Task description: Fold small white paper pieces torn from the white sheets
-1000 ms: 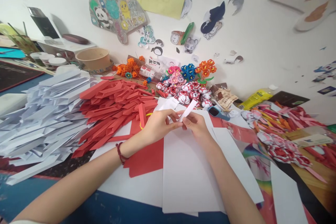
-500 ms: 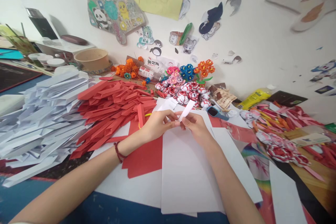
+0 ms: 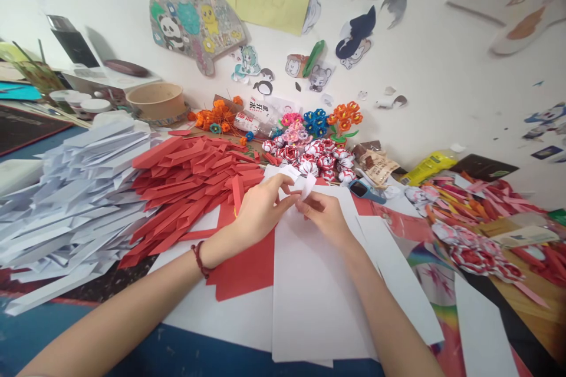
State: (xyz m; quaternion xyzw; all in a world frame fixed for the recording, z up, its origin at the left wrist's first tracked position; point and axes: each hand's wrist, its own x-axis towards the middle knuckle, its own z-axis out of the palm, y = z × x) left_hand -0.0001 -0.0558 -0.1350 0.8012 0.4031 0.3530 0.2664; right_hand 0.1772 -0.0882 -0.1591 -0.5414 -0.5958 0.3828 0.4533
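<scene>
Between my two hands is a narrow white paper strip (image 3: 308, 187), its upper end curling above the fingers. My left hand (image 3: 262, 205) comes in from the left with thumb and fingers pinched at the strip's lower end. From the right, my right hand (image 3: 325, 215) pinches the same strip between thumb and forefinger. Both hands hover over white paper sheets (image 3: 321, 288). Red paper (image 3: 247, 265) lies under the left wrist, and a folded red strip (image 3: 237, 191) stands just beyond that hand. The strip's lower end is hidden by the fingers.
Folded white strips (image 3: 84, 188) are heaped at the left beside folded red strips (image 3: 190, 174). Red-and-white paper flowers (image 3: 325, 159) lie behind my hands, near a blue watch (image 3: 365, 189). More strips and flowers (image 3: 477, 247) cover the right side. A round tub (image 3: 154, 100) stands by the wall.
The white strip's upper end has bent over and sits lower than before. My left hand has turned slightly, its knuckles higher; both hands remain in nearly the same place.
</scene>
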